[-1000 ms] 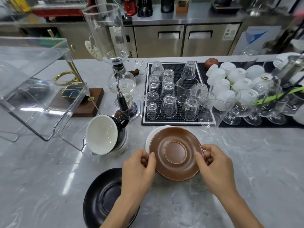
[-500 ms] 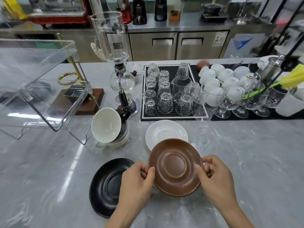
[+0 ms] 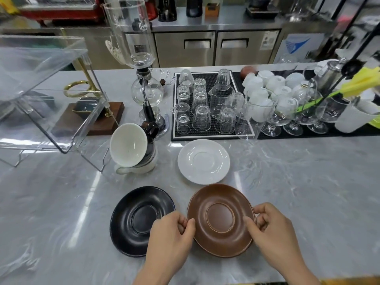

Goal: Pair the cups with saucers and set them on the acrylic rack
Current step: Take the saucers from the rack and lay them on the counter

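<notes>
I hold a brown saucer [image 3: 221, 220] by its rim: my left hand [image 3: 171, 236] pinches the left edge and my right hand [image 3: 273, 231] the right edge, low over the marble counter. A black saucer [image 3: 135, 220] lies flat just to its left, partly under my left hand. A white saucer [image 3: 203, 161] lies behind the brown one. Stacked cups [image 3: 133, 151] sit left of the white saucer; the top one is tilted, with a white inside and a dark outside. The clear acrylic rack [image 3: 47, 95] stands at the far left.
A glass siphon brewer [image 3: 144, 85] stands behind the cups. A black mat with several upturned glasses [image 3: 203, 108] and a second mat with white cups and stemmed glasses [image 3: 287, 103] line the counter's back. A wooden stand [image 3: 90, 118] sits behind the rack.
Both hands have drawn the brown saucer toward me, off the white saucer, which now lies uncovered. The brown saucer sits beside the black one.
</notes>
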`<state>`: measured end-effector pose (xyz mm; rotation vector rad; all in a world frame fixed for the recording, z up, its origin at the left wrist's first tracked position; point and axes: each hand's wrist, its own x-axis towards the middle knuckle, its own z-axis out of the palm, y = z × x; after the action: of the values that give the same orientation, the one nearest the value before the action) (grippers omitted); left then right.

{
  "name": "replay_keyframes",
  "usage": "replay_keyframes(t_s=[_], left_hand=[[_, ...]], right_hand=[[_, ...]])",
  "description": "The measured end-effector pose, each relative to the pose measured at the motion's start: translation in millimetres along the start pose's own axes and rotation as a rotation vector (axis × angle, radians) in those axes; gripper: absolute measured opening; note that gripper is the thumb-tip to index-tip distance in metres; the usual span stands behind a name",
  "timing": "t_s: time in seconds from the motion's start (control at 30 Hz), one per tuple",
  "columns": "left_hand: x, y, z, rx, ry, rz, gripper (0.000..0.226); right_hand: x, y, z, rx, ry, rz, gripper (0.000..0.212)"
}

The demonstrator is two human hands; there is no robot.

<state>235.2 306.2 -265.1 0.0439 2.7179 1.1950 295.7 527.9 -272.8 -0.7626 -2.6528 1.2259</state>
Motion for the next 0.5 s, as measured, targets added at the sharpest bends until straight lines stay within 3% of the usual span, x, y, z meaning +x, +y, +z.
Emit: replay_keyframes(t_s=[0.5], left_hand=[[-6.3,-16.6,9.3,0.119,-0.003,0.034,0.038]], right_hand=[[0.0,7.5,4.2,-0.135,-0.089,0.017,0.024]])
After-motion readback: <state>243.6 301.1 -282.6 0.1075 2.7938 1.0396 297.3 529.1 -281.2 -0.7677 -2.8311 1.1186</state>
